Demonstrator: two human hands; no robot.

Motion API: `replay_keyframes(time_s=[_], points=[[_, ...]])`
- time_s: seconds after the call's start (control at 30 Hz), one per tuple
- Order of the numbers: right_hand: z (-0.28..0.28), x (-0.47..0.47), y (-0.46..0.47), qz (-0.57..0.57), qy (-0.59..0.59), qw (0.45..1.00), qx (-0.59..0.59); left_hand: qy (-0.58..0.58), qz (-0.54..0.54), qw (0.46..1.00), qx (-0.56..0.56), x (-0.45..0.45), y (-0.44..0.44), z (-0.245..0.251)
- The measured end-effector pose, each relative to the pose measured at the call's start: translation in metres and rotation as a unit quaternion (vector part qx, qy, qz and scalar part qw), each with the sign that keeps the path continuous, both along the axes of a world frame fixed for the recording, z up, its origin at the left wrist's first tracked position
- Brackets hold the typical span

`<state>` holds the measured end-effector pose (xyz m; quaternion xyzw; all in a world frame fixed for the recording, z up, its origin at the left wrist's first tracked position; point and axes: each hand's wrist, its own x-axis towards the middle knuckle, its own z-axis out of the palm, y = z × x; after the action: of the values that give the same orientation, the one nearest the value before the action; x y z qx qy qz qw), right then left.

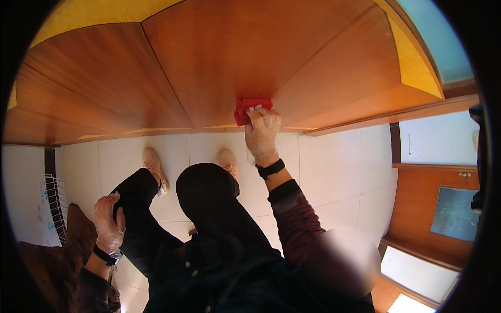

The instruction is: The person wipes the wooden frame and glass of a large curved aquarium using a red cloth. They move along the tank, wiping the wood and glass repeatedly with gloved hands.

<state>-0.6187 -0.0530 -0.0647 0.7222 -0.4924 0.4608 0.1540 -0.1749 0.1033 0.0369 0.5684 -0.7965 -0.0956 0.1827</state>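
Note:
My right hand (263,131), in a clear plastic glove, grips a folded red cloth (252,105). The cloth is pressed against the lower part of a glossy brown wooden panel (250,58) in front of me. My left hand (107,221), gloved the same way, rests on my black-trousered left leg (137,195) near the knee. Its thumb stands apart from the fingers and it holds nothing. Each wrist wears a black band.
Yellow trim (105,13) borders the panelling. Pale floor tiles (332,168) lie beneath my light pink shoes (150,160). A white wire rack (56,199) stands at the left beside a dark brown object (78,231). An orange-brown door (415,207) with a bluish pane is at the right.

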Motion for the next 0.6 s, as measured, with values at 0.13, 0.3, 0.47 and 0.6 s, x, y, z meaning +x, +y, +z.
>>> replay_keyframes(time_s=[0.13, 0.3, 0.47, 0.6], points=[[-0.07, -0.004, 0.007, -0.012, -0.019, 0.995, 0.1, -0.02, 0.006, 1.0, 0.002, 0.0, 0.001, 0.003], [-0.179, -0.011, 0.013, -0.095, -0.444, 0.803, 0.387, -0.023, 0.009, 1.0, 0.005, -0.004, 0.001, 0.004], [-0.215, -0.035, 0.019, -0.109, -0.839, 0.359, 0.394, -0.034, 0.003, 0.999, 0.0, -0.009, -0.001, 0.005], [-0.195, -0.034, -0.006, -0.069, -0.883, 0.317, 0.34, -0.029, -0.006, 1.0, 0.001, -0.013, -0.004, 0.006]])
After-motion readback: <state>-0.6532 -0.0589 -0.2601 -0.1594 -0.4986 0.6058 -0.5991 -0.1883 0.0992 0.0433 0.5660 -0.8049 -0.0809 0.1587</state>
